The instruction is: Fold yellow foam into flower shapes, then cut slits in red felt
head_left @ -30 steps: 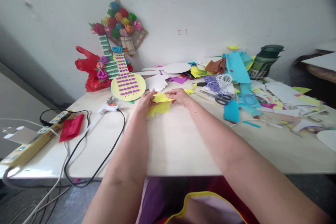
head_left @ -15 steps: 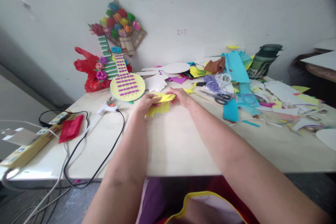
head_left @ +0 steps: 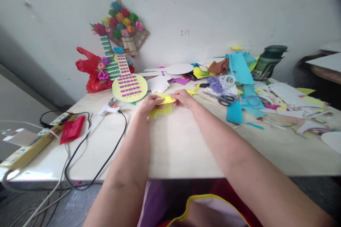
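Between my hands is a folded piece of yellow crepe paper (head_left: 167, 98), held just above the table. My left hand (head_left: 151, 104) pinches its left end, and my right hand (head_left: 183, 98) pinches its right end. Another yellow sheet (head_left: 163, 111) shows below it; whether the two are joined I cannot tell. Behind my left hand leans a yellow paper guitar (head_left: 129, 87) with purple strips. White paper pieces (head_left: 159, 84) lie just beyond the hands. More yellow paper (head_left: 192, 92) pokes out past my right hand.
At left are a glue gun (head_left: 109, 109) with its black cord, a red paper square (head_left: 72, 129) and a power strip (head_left: 29, 152). To the right lie scissors (head_left: 226, 99), purple string (head_left: 215, 84), blue paper (head_left: 234, 112) and scattered scraps. A green bottle (head_left: 268, 63) stands behind.
My right hand's fingers have shifted slightly left along the yellow paper, closer to my left hand. The left hand keeps its hold almost unmoved.
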The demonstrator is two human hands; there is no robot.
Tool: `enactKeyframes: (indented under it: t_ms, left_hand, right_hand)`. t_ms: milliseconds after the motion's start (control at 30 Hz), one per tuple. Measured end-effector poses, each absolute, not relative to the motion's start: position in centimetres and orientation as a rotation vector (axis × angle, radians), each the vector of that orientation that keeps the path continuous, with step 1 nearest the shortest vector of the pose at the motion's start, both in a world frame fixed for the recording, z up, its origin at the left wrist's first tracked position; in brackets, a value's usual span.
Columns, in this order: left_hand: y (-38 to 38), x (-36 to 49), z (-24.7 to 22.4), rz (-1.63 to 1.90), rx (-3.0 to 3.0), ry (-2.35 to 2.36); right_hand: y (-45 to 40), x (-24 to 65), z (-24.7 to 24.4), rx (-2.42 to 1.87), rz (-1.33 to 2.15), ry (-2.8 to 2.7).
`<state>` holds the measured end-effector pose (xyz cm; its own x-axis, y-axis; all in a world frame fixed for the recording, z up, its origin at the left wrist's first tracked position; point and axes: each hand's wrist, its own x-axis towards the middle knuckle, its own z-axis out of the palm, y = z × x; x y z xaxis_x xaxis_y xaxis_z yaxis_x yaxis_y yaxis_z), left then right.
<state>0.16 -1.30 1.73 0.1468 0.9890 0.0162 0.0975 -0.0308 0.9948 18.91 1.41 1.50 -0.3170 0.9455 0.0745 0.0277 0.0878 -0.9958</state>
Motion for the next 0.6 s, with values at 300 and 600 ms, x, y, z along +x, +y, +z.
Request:
enactKeyframes:
  t_ms: [300,600]
  left_hand:
    - [-1.68,0.71,2.26,1.019,1.421,1.144]
    - [-1.6,0.6,2.05,1.025,1.456,1.13]
  right_hand:
    - [0.76,18.53,2.07,-1.011,1.319,-1.625]
    - [1.09,18.67,1.68,-0.997,1.343,-1.667]
